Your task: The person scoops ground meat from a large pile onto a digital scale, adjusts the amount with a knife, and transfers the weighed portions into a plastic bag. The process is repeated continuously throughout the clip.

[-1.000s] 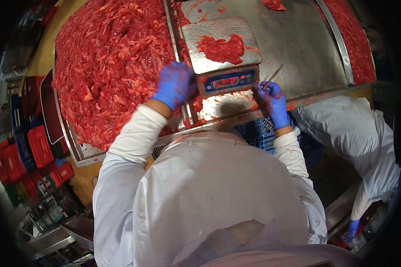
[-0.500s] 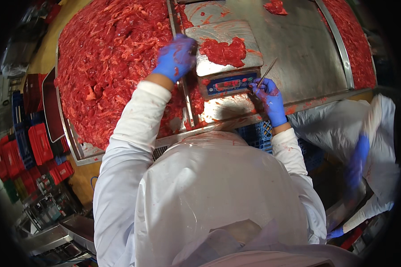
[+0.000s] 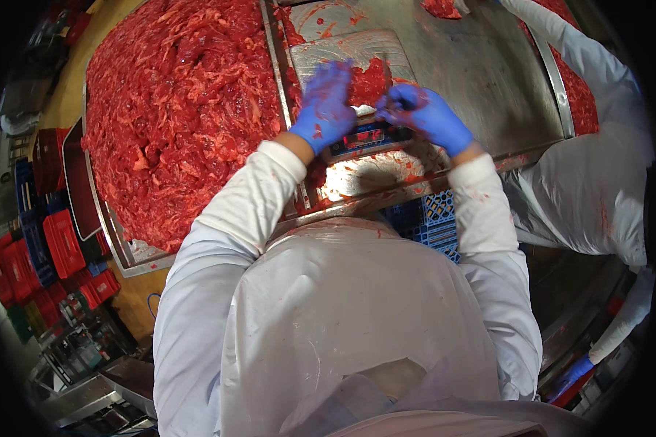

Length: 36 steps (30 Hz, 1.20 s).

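A flat piece of red meat (image 3: 368,81) lies on the steel pan of a weighing scale (image 3: 397,51). The scale's blue display panel (image 3: 364,137) faces me, partly covered by my hands. At the left side of the meat is my left hand (image 3: 326,109), in a blood-smeared blue glove, fingers stretched out; whether it touches the meat is hard to tell. My right hand (image 3: 430,118), gloved in blue too, is closed on a thin knife at the scale's front right corner. The knife's blade (image 3: 388,71) points away from me beside the meat; its handle is hidden.
A large heap of red meat (image 3: 175,116) fills the steel bin on the left. Another person's sleeve (image 3: 579,44) reaches over the steel table (image 3: 488,80) toward a meat piece (image 3: 441,8). Blue crates (image 3: 437,222) stand below the front edge; red crates (image 3: 64,244) stand far left.
My left hand has moved right, from the bin's edge to the meat on the scale. My right hand has moved up and left with the knife. The other person has stepped in at the right.
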Available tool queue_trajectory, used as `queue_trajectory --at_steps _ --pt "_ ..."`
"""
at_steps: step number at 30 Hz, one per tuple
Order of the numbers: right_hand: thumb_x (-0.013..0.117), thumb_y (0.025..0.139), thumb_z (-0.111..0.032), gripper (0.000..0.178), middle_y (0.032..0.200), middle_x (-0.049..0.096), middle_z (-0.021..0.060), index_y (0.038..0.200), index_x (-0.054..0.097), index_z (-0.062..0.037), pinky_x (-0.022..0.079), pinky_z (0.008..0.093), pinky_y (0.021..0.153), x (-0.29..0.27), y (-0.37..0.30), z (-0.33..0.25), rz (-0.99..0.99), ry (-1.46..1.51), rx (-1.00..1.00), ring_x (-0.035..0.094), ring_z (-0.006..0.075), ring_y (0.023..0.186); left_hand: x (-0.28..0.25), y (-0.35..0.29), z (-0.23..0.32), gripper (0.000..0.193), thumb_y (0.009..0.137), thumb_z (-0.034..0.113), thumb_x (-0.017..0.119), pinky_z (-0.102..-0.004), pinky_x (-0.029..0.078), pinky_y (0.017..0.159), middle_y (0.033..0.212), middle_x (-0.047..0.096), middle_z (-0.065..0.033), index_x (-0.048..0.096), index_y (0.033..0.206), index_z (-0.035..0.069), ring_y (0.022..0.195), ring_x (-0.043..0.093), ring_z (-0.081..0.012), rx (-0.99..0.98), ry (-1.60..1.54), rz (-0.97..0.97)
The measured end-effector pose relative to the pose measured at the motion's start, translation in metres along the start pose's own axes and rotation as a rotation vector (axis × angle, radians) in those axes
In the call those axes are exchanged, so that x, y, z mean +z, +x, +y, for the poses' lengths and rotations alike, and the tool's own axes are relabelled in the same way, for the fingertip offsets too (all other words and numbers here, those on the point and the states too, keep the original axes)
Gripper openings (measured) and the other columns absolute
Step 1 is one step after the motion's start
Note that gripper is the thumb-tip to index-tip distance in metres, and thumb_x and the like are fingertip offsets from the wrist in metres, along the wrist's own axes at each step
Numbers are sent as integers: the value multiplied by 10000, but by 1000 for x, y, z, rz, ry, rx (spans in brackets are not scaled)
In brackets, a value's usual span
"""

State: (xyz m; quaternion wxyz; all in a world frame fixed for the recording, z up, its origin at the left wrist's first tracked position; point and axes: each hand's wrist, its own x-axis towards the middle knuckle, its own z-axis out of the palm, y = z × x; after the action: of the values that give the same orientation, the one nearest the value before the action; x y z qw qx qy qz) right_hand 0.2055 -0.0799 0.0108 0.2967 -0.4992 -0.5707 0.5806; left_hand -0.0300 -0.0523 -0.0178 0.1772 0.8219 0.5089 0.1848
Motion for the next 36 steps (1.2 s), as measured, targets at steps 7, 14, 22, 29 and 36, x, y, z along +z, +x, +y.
queue_trajectory --at_steps 7,14,22,29,36 --pt "851 780 -135 368 1025 698 70 1095 676 -59 561 354 871 45 -45 -7 -79 -439 -109 684 215 978 -70 -41 -105 565 860 53 659 -363 517 1048 1341 660 -194 589 1419 8 1228 640 -259 -336 -605 97" --pt "752 803 -132 266 1008 710 162 1050 672 -74 573 454 853 81 -47 37 19 -929 -334 706 363 952 -54 -126 -100 329 871 152 748 -346 560 847 1091 717 -109 704 1155 -8 949 689 -186 -357 -300 -190" --pt "767 861 -190 338 908 669 76 1158 671 -59 537 337 756 52 -59 50 147 -378 211 656 181 812 -37 -191 -75 204 874 158 785 -325 556 810 954 748 -69 734 1032 39 880 678 -147 -393 -475 -856" --pt "760 931 -92 236 922 653 -34 1157 692 -73 501 235 777 41 -100 31 243 116 200 589 60 843 -51 -174 -86 113 870 114 786 -316 541 818 924 729 -41 725 937 48 850 669 -159 -335 -851 -901" --pt "746 945 -76 248 963 675 -11 1175 671 -17 509 232 858 24 -85 45 324 113 113 600 58 893 -99 -47 -18 233 938 185 733 -351 537 903 1065 732 -117 725 1112 29 1010 682 -208 -284 -1215 -419"
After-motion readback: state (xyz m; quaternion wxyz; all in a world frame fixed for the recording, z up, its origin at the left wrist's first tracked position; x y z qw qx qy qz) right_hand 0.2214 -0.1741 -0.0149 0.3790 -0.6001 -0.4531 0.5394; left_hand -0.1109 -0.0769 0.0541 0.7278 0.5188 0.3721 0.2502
